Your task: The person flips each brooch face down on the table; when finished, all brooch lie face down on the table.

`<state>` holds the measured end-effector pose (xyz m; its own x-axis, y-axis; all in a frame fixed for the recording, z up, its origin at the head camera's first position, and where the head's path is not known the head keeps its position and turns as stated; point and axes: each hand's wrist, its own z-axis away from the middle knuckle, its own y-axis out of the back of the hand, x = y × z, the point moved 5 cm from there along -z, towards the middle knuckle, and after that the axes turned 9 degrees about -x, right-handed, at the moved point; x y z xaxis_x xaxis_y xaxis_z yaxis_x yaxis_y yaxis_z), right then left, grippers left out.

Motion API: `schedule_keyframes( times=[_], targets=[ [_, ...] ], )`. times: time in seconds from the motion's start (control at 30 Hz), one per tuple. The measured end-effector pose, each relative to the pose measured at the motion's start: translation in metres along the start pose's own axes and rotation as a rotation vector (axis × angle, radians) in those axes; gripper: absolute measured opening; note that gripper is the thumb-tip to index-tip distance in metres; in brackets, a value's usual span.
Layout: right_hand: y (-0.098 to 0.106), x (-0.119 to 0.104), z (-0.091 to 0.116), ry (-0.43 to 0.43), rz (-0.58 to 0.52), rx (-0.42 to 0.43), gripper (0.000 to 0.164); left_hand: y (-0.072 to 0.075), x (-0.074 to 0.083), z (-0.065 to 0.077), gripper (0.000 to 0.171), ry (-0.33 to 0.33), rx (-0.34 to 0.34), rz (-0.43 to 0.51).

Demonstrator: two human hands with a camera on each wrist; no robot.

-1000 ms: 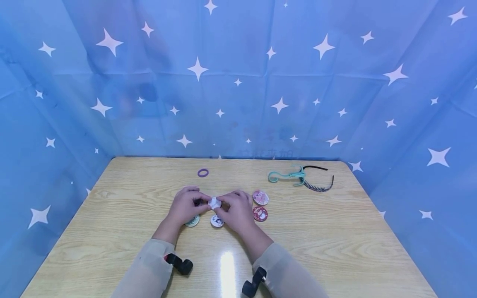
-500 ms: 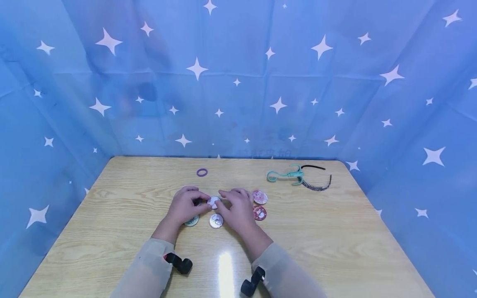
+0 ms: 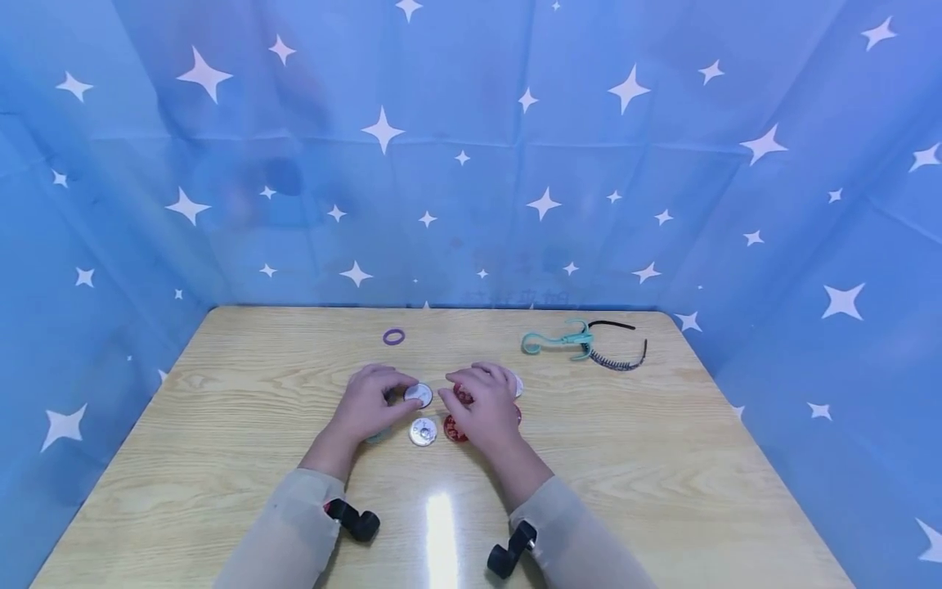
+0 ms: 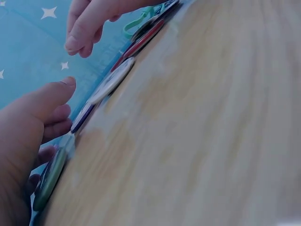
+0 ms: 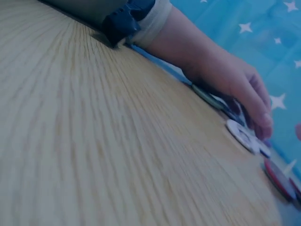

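Several round badges lie on the wooden table. My left hand (image 3: pixel 368 405) rests with thumb and fingers apart around the left edge of a white, dark-rimmed badge (image 3: pixel 419 393); its thumb tip overlaps the rim. Under that hand a teal badge (image 3: pixel 379 437) is mostly hidden, its green edge (image 4: pixel 51 181) showing in the left wrist view. A silvery white badge (image 3: pixel 423 432) lies just in front. My right hand (image 3: pixel 487 411) hovers with loose fingers, nothing between them, over red badges (image 3: pixel 453 429) and partly hides a pale badge (image 3: pixel 519 386) behind it.
At the back of the table (image 3: pixel 294 352) lies a purple ring-shaped band (image 3: pixel 393 337). Back right, a teal clip-like piece (image 3: pixel 555 340) lies against a black toothed headband (image 3: pixel 621 365). A blue star-patterned curtain (image 3: pixel 456 196) stands behind and at both sides.
My right hand has let go of the white dark-rimmed badge and moved right, over the red badges. My left hand stays by the badge, its fingers looser. The view has shifted slightly.
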<state>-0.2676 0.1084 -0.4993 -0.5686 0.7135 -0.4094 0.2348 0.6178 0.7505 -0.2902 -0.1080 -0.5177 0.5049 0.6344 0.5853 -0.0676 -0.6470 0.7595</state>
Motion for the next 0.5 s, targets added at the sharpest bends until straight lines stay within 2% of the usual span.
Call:
schedule_keyframes(
  times=[0.2, 0.4, 0.5],
  targets=[
    [0.015, 0.014, 0.008, -0.012, 0.035, 0.008, 0.022, -0.013, 0.020, -0.012, 0.043, -0.001, -0.036, -0.056],
    [0.027, 0.030, 0.015, -0.037, 0.110, 0.016, 0.018, -0.039, 0.050, -0.031, 0.049, -0.004, -0.109, -0.192],
    [0.029, 0.037, 0.019, -0.053, 0.130, -0.008, 0.015, -0.052, 0.061, -0.037, 0.055, 0.029, -0.134, -0.239]
  ],
)
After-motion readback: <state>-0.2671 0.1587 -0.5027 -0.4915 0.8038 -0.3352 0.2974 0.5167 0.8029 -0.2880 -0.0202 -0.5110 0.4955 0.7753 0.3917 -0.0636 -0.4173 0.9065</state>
